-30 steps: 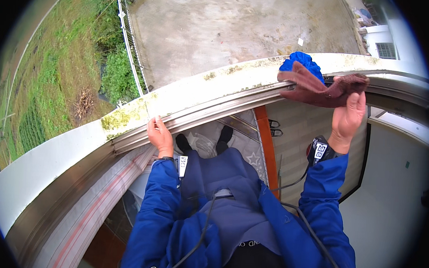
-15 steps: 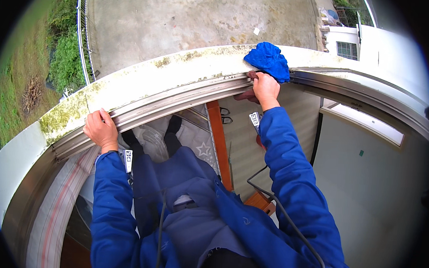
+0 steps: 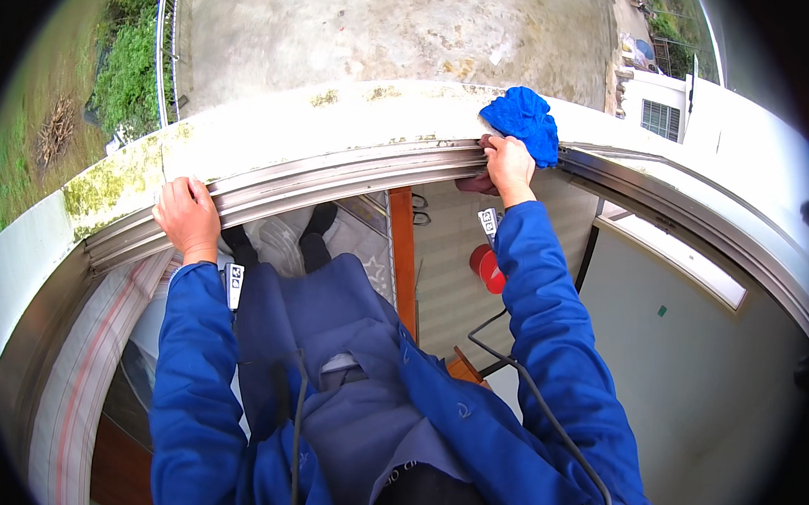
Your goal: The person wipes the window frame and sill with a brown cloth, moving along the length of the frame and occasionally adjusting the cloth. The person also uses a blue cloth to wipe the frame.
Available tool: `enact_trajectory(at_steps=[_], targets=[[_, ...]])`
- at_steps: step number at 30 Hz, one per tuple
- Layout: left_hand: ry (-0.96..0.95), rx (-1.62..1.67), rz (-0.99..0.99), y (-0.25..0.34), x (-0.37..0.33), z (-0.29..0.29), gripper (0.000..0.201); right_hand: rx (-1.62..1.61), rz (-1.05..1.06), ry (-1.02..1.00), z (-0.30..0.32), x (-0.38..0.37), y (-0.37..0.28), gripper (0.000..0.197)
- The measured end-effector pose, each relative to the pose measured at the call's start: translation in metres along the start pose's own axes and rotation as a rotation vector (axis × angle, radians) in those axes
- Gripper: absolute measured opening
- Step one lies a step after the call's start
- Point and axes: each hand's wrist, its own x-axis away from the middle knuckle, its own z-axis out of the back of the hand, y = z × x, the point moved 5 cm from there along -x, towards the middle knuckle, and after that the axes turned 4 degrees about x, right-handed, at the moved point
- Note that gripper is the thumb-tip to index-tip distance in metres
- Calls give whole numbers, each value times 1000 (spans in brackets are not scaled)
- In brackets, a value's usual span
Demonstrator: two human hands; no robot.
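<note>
Head view: the camera is looking down at two bare hands by an open window.
Brown cloth (image 3: 471,183): it is sitting in the right grip, poking out to the left of the fingers and on the near side below them. Most of it is hiding, so I cannot tell which way its long side is going.
Right hand (image 3: 510,166): this is the nearer hand, as it is holding the cloth. Its grip is closing around the brown cloth, with no wide gap showing, and it is pushing against the metal.
Window track (image 3: 335,179): it is running long ways from the right grip over to the left grip and on past both.
Left hand (image 3: 187,216): it is resting on the track, well apart from the brown cloth, with its fingers bending over the far edge. The thumb is hiding, so I cannot tell if this grip is squeezing.
Blue cloth (image 3: 526,121): it is lying in a bunch on the white ledge (image 3: 273,124), just past the right grip. I cannot tell if it is touching the fingers.
Red bucket (image 3: 489,269): it is standing far below the right grip, inside the room.
Striped curtain (image 3: 78,371): it is hanging below the left grip, off to its left.
</note>
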Motion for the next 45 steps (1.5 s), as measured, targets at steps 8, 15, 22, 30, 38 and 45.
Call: enact_trajectory(at_steps=[8, 15, 22, 30, 38, 45], targets=[[-18, 13, 15, 0, -1, 0, 10, -298, -166, -331, 0, -15, 13, 24], [10, 45, 9, 0, -1, 0, 9, -109, -192, -304, 2, -34, 5, 24], [55, 14, -11, 0, 0, 1, 9, 120, -257, -55, -5, -13, -17, 32], [105, 71, -3, 1, -1, 4, 11, -113, -283, -155, -19, -8, -35, 27], [101, 47, -18, 1, 1, 2, 11, -253, -151, -155, -29, -4, -72, 31], [81, 17, -11, -1, 0, 0, 11, -1970, -543, -317, -50, -12, -52, 16]])
